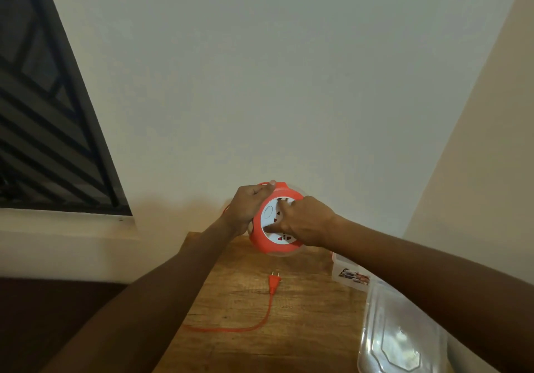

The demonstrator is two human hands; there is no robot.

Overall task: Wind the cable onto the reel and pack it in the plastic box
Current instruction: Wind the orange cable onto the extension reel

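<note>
Head view: left hand [245,209] and right hand [306,222] grip one reel [270,216]; one cable [260,319], one box [351,274].

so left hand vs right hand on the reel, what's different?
The left hand grips the reel's orange rim from the side, thumb over the top edge. The right hand lies across the white socket face, fingers pressed onto it. Both touch the reel, which is held up above the table.

I cannot read any words or numbers here. At about four o'clock, the plastic box [348,271] has a sticker [354,276] with maybe a colored picture on it, too blurry to make out.
</note>
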